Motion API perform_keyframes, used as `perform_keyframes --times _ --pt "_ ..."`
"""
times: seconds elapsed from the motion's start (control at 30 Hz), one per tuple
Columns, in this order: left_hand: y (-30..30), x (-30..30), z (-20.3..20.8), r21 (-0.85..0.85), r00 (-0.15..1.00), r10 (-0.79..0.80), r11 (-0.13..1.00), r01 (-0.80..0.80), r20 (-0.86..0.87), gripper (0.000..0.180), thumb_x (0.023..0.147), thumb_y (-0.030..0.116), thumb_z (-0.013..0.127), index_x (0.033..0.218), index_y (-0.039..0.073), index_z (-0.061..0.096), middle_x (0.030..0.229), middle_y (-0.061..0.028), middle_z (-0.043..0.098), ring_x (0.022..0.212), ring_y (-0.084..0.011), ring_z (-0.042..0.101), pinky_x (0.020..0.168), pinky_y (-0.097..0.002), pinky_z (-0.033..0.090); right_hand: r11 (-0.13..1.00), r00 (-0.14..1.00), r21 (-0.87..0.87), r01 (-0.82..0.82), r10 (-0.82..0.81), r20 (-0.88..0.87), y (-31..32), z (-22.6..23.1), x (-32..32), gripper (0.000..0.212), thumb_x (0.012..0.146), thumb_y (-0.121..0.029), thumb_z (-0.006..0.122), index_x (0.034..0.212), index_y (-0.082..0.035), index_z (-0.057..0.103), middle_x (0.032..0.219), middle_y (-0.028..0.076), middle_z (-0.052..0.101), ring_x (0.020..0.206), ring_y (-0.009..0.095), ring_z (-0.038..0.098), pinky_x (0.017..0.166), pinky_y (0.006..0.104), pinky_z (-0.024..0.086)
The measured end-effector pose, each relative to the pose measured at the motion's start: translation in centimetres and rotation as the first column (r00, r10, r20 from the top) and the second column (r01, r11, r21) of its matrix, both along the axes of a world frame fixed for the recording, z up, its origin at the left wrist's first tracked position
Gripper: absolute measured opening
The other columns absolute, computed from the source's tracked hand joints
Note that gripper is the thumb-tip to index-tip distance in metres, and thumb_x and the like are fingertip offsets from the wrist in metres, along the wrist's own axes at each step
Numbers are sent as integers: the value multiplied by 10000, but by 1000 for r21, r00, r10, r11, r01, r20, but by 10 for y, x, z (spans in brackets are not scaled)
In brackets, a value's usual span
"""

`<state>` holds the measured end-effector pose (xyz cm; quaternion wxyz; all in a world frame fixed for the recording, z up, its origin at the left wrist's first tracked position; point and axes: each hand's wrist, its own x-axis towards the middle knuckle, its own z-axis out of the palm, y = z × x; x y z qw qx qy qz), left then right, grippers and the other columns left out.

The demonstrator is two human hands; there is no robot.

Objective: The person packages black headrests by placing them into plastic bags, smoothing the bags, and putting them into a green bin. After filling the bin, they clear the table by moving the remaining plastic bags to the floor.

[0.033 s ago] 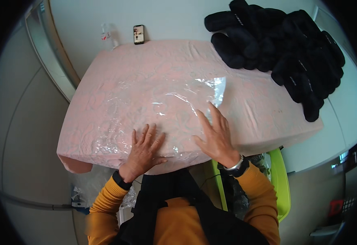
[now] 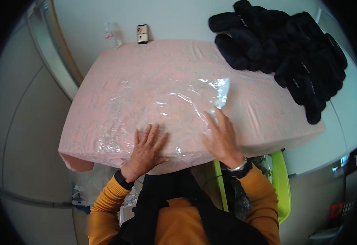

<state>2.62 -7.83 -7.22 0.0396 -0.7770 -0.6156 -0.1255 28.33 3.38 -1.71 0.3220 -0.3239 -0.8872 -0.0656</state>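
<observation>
A clear plastic bag [image 2: 162,100] lies flat on the pink patterned cloth [image 2: 264,106] that covers the table. Its white-edged end is at the right. My left hand [image 2: 148,149] rests on the near part of the bag, palm down with fingers spread. Over the bag's right side is my right hand [image 2: 223,136], its fingers stretched toward the white-edged end and slightly blurred. Neither hand grips anything. Whether the right fingertips touch the plastic, I cannot tell.
Black plush, rounded pieces [image 2: 268,41] are heaped at the far right. A phone [image 2: 142,34] leans on the back wall beside a clear bottle [image 2: 108,32]. Below the table's right side stands a lime-green bin [image 2: 282,188] with dark contents. Clear plastic [image 2: 92,185] hangs at the lower left.
My right hand has shifted a little to the right and toward me over the bag. My left hand stays spread on the plastic. The view has moved slightly.
</observation>
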Motion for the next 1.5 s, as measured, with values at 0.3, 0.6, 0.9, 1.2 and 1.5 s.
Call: perform_keyframes --times 0.3,0.6,0.9,1.2,1.5 --pt "-12 -4 4 17 1000 4 1000 -3 -18 734 852 384 663 1493 176 370 1561 -161 287 1430 -371 287 1122 -630 204 707 744 -676 -207 -335 -578 40 -71 95 104 885 -28 615 975 15 643 755 147 620 673 107 527 624 292 455" --pt "-8 -4 12 -54 993 -3 999 -3 -114 703 919 518 540 1490 145 371 1554 -184 292 1435 -372 278 1120 -631 201 993 954 3 118 -113 -277 4 -2 64 275 812 13 629 1085 49 617 1093 166 633 988 351 613 846 414 492" --pt "34 79 19 29 959 -234 972 232 162 834 916 575 523 1508 36 292 1580 -225 211 1470 -384 198 1172 -571 120 967 985 -214 -140 157 66 10 -48 -1 586 901 -174 598 1379 86 382 1490 263 311 1416 410 276 1154 501 247" --pt "16 -14 5 -54 992 -125 991 124 -23 859 935 614 437 1504 -8 272 1571 -225 245 1469 -357 222 1182 -531 143 928 960 -352 121 -20 278 42 -62 61 821 937 -408 541 1505 69 187 1582 248 176 1485 360 152 1199 488 117" --pt "-25 -132 -2 -70 942 332 940 -334 -39 803 963 578 415 1499 -7 292 1571 -202 269 1463 -362 232 1176 -525 150 946 961 -306 108 -20 277 44 -62 66 806 962 -442 495 1509 60 184 1586 231 184 1484 355 160 1192 494 138"
